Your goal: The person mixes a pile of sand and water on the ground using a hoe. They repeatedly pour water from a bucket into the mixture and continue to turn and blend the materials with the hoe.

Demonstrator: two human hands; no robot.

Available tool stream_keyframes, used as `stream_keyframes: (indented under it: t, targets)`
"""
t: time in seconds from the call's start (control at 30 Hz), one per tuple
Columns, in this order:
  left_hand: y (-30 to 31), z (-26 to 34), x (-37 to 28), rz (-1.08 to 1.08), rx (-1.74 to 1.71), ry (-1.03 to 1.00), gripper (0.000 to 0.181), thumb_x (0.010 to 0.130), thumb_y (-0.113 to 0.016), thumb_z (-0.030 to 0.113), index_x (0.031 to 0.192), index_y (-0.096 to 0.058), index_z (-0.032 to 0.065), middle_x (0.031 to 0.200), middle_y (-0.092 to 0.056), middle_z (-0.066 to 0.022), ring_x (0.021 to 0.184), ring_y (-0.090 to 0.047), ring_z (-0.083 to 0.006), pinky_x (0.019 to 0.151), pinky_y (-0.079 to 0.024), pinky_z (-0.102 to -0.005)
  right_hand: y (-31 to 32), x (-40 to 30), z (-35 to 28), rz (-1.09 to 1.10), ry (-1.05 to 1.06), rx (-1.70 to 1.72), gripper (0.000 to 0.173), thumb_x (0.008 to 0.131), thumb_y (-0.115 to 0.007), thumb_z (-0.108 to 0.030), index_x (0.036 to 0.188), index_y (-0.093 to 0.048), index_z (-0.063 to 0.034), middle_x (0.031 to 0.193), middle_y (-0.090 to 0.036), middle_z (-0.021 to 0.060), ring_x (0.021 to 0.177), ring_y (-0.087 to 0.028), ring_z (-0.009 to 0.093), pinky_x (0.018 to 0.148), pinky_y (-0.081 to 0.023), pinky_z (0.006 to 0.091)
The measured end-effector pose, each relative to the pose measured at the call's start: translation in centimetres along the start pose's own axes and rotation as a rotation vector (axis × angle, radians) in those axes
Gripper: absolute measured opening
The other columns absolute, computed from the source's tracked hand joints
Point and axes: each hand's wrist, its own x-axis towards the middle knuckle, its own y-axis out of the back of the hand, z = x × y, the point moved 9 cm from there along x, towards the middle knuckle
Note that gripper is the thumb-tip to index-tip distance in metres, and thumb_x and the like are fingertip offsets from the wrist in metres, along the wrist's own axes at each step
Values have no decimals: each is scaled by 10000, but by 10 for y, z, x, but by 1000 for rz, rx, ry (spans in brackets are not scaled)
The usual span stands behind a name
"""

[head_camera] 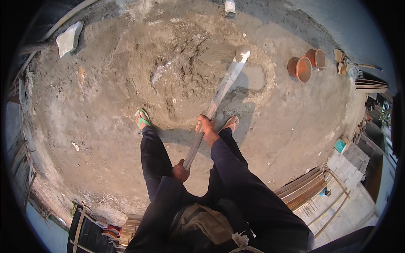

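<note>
Both of my hands hold the wooden handle (218,95) of a long tool that looks like a hoe. My left hand (181,172) grips its butt end close to my body. Farther up the shaft, my right hand (207,127) is wrapped around it. The handle slants away to the upper right, and its far end is over wet grey mortar (186,72) on the ground. A smooth grey patch (253,77) lies beside that end; whether it is the coated blade or wet mix, I cannot tell. My feet in flip-flops (143,118) stand apart at the near edge of the mortar.
Two orange buckets (303,69) stand to the right of the mortar. A pale slab (69,38) lies at the upper left, and a white pipe stub (230,8) is at the top. Wooden boards (302,189) and stacked pale blocks (345,164) lie at the lower right.
</note>
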Motion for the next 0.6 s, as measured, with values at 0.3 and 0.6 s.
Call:
stream_keyframes:
  t: [0.3,0.6]
  targets:
    - [51,81,89,96,-234,-130,341,764,-678,208,1027,-564,22,870,-659,-191,846,-640,-383,747,-505,-433,-80,81,-89,-6,144,-78,185,787,-653,-143,800,-524,-11,606,-511,68,467,-508,196,410,-422,357]
    - [-53,3,-49,-68,-78,167,385,739,-708,176,1059,-562,20,819,-657,-203,808,-666,-350,711,-520,-428,22,6,74,-53,-84,-85,78,812,-614,-125,835,-559,-76,633,-526,36,487,-525,174,453,-448,340]
